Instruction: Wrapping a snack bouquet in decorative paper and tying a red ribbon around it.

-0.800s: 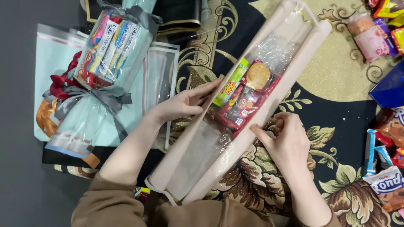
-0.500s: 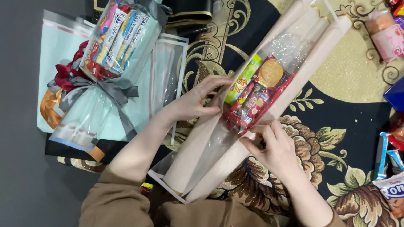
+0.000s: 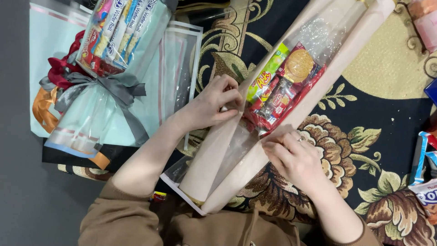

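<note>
Beige wrapping paper lined with clear cellophane forms a long snack bouquet (image 3: 273, 105), laid diagonally on the dark floral rug (image 3: 364, 136). Its long axis runs from the narrow end near the person's lap at lower left to the wide open end at upper right. Both paper edges are rolled inward; snack packets in red and green and a round biscuit pack are seen through the middle. The left edge is pinched by the left hand (image 3: 214, 105), fingers closed on it. The right edge is gripped by the right hand (image 3: 296, 159), fingers curled. A finished bouquet with grey ribbon (image 3: 104, 59) lies well apart, to the left.
</note>
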